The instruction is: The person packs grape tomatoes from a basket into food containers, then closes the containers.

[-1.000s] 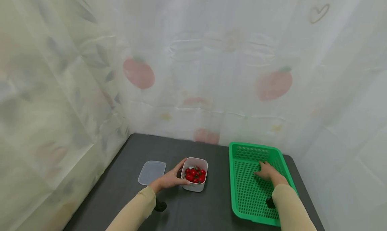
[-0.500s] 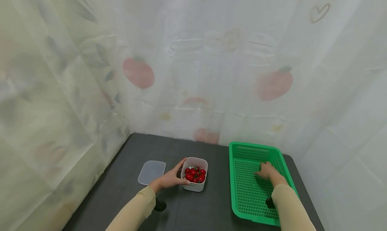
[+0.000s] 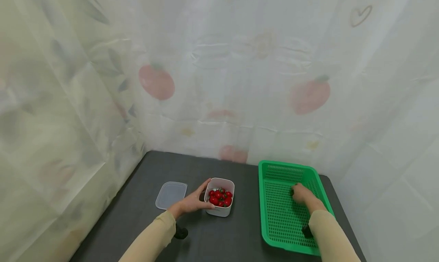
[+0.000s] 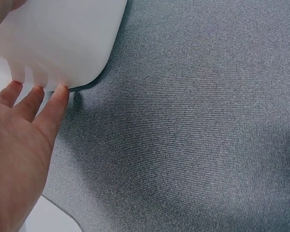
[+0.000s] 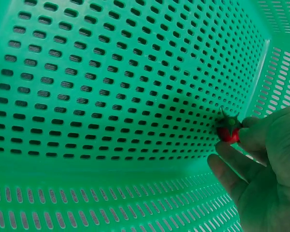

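My left hand holds a white square container on the table, thumb on its near side and fingers at its left and far side. In the left wrist view several fingertips touch the container's wall. Red cherry tomatoes with green stems lie inside it. My right hand is inside the green basket, towards its far right part. The right wrist view shows that hand pinching a cherry tomato, its green calyx and stem facing the camera, close to the basket's slotted floor.
A translucent square lid lies flat on the dark grey table, left of the container. A patterned curtain hangs behind the table and along both sides. The basket's raised walls surround my right hand.
The right hand's fingers have drawn together from a spread pose, and it now pinches a cherry tomato. My left hand and the container have stayed in place.
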`<state>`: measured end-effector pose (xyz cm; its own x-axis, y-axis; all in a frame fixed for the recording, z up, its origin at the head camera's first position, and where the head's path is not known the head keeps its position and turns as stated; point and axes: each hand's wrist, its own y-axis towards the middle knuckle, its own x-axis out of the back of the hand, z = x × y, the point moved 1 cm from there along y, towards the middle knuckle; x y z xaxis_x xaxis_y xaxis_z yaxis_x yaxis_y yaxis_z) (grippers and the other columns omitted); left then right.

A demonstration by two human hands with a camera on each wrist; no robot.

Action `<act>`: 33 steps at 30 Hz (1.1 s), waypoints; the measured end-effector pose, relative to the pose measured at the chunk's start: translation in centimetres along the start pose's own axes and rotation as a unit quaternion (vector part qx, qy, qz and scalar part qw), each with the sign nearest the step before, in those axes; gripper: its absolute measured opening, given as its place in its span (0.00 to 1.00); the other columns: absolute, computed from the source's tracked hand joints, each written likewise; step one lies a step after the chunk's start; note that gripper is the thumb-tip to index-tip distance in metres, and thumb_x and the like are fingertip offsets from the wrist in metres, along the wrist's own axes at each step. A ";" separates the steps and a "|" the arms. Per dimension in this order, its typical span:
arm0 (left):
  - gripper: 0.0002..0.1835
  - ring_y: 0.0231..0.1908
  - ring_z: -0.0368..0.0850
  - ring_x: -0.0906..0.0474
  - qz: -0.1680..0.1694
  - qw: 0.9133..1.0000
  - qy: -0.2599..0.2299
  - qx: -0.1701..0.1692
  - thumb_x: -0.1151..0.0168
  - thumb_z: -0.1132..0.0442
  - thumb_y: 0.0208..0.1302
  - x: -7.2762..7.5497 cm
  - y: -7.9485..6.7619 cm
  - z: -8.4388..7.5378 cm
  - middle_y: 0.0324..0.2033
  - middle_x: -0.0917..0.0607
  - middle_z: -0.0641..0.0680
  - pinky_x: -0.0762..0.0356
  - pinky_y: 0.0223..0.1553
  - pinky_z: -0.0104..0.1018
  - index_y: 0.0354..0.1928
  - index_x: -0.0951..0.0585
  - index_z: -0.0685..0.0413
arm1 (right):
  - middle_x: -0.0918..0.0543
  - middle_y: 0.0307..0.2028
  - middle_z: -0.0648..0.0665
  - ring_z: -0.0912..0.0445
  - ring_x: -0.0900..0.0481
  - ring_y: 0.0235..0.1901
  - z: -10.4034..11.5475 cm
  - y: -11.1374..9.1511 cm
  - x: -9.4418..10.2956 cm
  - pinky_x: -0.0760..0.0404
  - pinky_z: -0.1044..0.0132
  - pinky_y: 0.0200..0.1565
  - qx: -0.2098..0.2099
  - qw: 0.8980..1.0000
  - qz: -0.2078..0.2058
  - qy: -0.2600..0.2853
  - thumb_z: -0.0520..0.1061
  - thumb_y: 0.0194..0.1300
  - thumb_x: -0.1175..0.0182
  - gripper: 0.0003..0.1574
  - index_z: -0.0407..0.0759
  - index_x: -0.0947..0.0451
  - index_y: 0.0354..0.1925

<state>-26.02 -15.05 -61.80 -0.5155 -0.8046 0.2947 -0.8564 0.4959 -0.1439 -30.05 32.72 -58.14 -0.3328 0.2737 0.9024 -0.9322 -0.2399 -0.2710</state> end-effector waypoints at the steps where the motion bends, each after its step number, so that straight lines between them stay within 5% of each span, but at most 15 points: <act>1: 0.57 0.75 0.64 0.46 0.001 1.000 -0.001 0.000 0.27 0.56 0.64 0.0 0.1 0.1 0.79 0.50 0.60 0.41 0.67 0.67 0.83 0.58 0.32 | 0.35 0.64 0.16 0.23 0.34 0.63 0.2 -0.1 0.0 0.31 0.33 0.60 0.008 1.000 -0.003 -0.002 0.27 0.70 0.55 0.24 0.21 0.27 0.61; 12: 0.57 0.75 0.64 0.46 -0.002 1.000 0.000 0.003 0.27 0.56 0.64 0.1 0.2 0.4 0.79 0.50 0.59 0.42 0.67 0.68 0.83 0.57 0.31 | 0.28 0.62 0.22 0.25 0.34 0.64 1.4 -1.4 0.0 0.31 0.34 0.61 0.052 0.998 -0.016 0.023 0.20 0.66 0.59 0.29 0.28 0.20 0.57; 33: 0.58 0.74 0.67 0.45 0.004 1.000 0.003 0.003 0.27 0.55 0.65 0.1 0.0 -0.4 0.79 0.50 0.61 0.41 0.67 0.68 0.83 0.59 0.35 | 0.19 0.52 0.32 0.27 0.32 0.65 2.3 -1.7 -1.0 0.30 0.34 0.61 0.106 0.993 -0.032 0.033 0.23 0.68 0.49 0.21 0.36 0.14 0.46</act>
<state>-26.11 -15.02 -61.41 -0.5219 -0.7985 0.3000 -0.8525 0.5002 -0.1517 -27.76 30.71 -57.83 -0.2890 0.3544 0.8893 -0.9033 -0.4085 -0.1307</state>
